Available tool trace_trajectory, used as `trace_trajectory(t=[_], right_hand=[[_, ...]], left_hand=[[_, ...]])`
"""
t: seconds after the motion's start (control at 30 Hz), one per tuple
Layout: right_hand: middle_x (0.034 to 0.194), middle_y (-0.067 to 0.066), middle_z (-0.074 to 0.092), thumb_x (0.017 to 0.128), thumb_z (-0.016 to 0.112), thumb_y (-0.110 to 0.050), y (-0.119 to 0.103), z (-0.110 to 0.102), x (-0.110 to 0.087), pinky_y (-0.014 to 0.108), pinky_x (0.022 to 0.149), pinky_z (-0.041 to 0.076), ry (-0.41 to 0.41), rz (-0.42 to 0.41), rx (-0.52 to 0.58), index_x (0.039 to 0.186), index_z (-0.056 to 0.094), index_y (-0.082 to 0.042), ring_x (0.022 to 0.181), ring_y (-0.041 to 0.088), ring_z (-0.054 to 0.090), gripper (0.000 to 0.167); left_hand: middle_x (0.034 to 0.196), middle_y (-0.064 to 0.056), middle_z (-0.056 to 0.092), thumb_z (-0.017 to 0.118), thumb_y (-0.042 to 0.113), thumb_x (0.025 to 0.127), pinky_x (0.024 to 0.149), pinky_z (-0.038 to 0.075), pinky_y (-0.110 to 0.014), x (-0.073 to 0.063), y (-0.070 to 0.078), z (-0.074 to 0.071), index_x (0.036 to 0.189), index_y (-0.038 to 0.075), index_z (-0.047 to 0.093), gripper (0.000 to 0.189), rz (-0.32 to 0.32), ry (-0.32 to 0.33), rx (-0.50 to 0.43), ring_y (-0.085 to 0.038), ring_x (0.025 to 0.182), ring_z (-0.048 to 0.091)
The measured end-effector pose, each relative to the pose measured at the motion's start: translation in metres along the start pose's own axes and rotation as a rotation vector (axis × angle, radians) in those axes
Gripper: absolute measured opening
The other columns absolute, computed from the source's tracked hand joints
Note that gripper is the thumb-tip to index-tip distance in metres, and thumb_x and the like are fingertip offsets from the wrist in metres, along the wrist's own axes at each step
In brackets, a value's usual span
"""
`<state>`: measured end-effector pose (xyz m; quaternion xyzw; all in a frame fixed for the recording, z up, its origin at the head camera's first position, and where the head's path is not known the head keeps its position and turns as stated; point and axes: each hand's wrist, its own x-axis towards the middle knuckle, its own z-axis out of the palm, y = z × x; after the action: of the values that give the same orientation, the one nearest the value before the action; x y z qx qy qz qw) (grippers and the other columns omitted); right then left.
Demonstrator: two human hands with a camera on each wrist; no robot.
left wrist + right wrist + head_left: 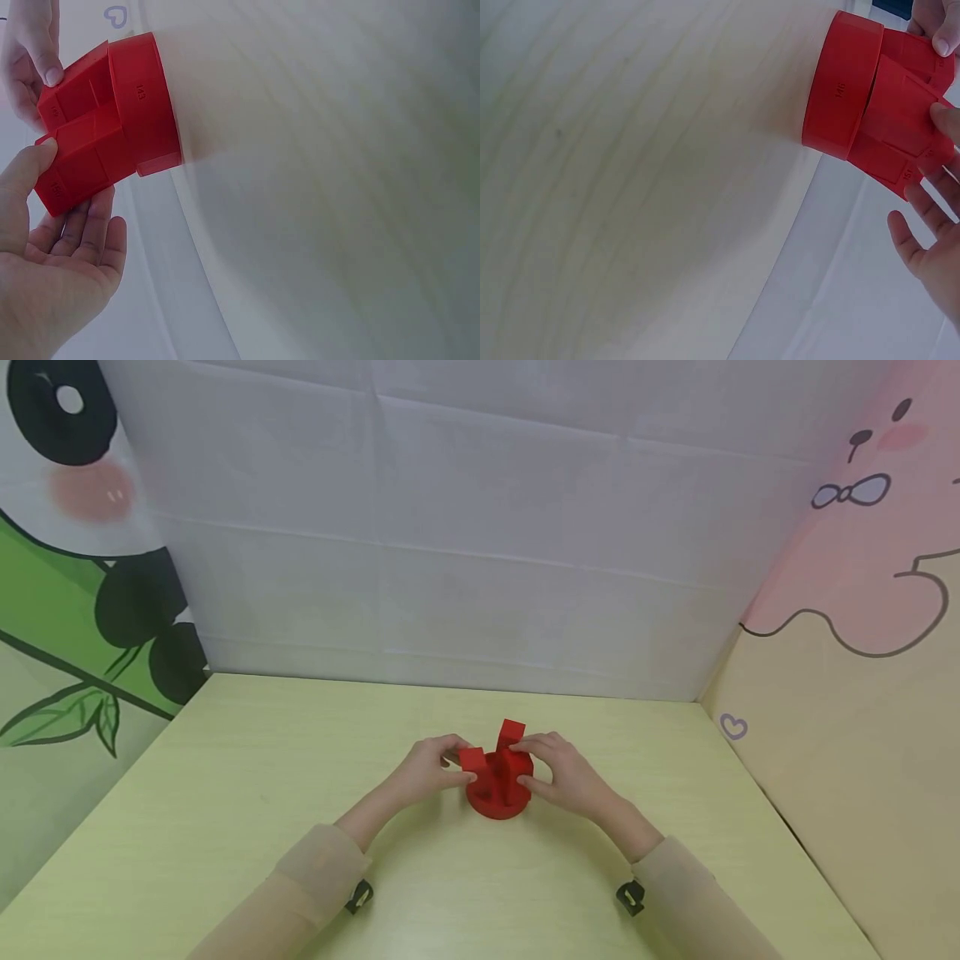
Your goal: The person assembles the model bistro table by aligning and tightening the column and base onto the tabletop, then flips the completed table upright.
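A red plastic assembly stands on the table: a round base [498, 810] with several angular blocks rising from it. From the left, my left hand [426, 772] pinches the left block [473, 760] between thumb and fingers; the left wrist view shows this block [88, 161] with its thumb side against the upper end. On the other side my right hand [567, 777] grips a right-hand block, seen in the right wrist view as a tapered block [901, 112]. A taller block [512, 734] sticks up at the back. Small numbers are embossed on the base rim [142, 94].
The pale wooden table [262, 793] ends at a white sheet wall [480, 543] behind. Side panels with cartoon drawings stand left and right, one with a pink figure [847, 552]. Small black devices [631, 897] sit at both wrists.
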<state>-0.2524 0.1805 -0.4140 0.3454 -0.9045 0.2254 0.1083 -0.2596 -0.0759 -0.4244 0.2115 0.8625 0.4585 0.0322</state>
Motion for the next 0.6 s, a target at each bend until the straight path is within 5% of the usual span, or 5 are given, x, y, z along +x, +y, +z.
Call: trace_trajectory(t=[0.23,0.6], right_hand=[[0.103,-0.003,0.062,0.079,0.077,-0.025,-0.002,0.002,-0.003,0.031,0.079,0.050,0.055,0.116,-0.025,0.112,0.062,-0.012,0.092,0.016,0.055,0.039],[0.084,-0.006,0.056,0.074,0.081,-0.028,-0.012,0.008,-0.005,0.027,0.069,0.047,0.093,0.255,-0.041,0.093,0.055,-0.013,0.080,0.017,0.053,0.036]], left_hand=[[0.096,0.004,0.066,0.074,0.018,0.081,0.081,0.049,-0.030,-0.001,0.000,0.000,0.110,0.012,0.064,0.032,-0.001,0.000,-0.004,-0.017,0.092,0.062],[0.095,0.003,0.067,0.074,0.017,0.081,0.080,0.049,-0.029,0.000,-0.001,0.000,0.110,0.011,0.064,0.031,0.003,0.003,-0.001,-0.018,0.092,0.062]])
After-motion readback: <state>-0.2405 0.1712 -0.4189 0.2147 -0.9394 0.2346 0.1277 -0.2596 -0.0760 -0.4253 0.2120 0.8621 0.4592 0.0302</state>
